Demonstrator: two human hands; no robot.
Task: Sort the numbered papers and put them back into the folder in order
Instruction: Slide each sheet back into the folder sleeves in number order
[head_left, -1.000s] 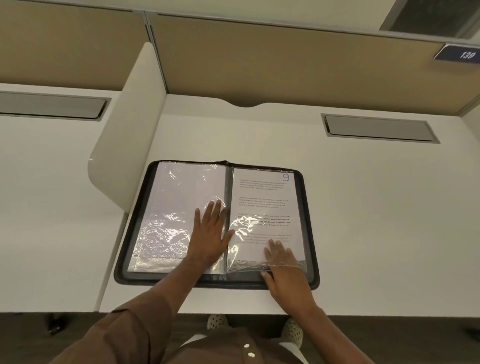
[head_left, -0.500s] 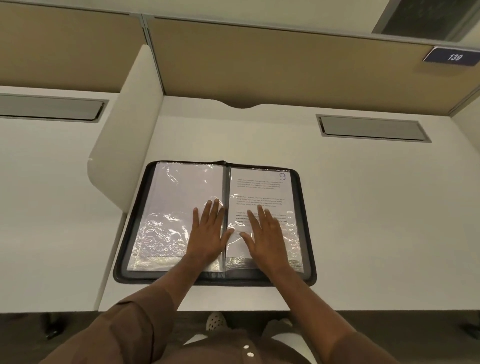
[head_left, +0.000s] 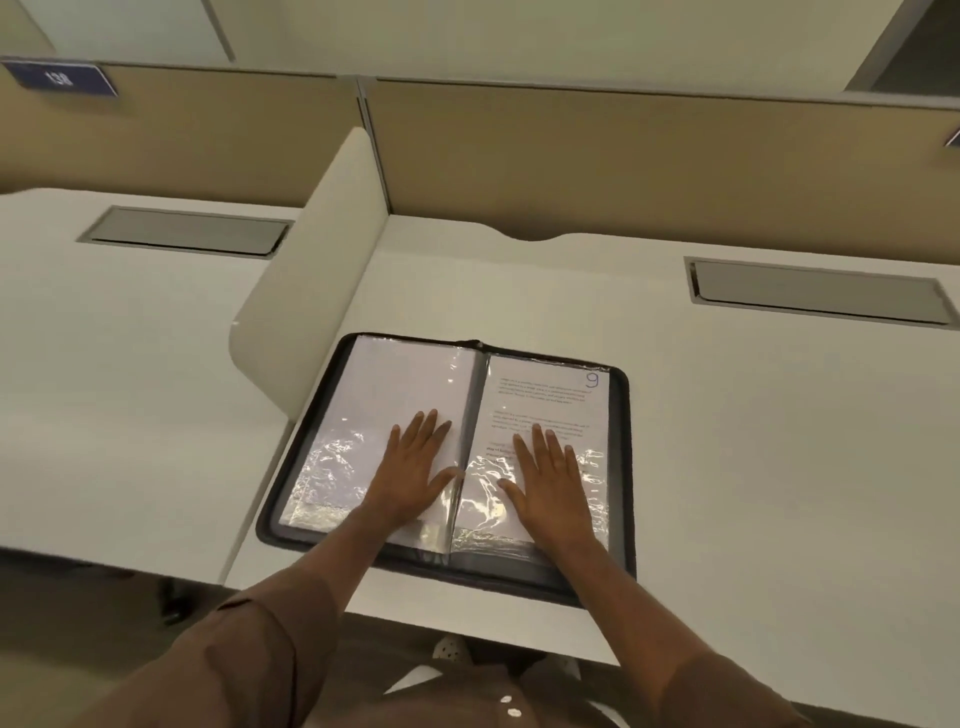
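While both the left hand (head_left: 415, 467) and right hand (head_left: 548, 475) lie flat and splayed, gripping nothing, on the open folder (head_left: 618, 467) at lower centre of frame, its glossy sleeves look slick, the page numbered 9 (head_left: 545, 405) thin and floppy, best pinched by a corner.

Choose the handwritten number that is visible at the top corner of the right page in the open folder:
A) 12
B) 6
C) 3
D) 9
D: a blue handwritten 9 stands at the top right corner of the printed page in the folder, above the flat right hand.
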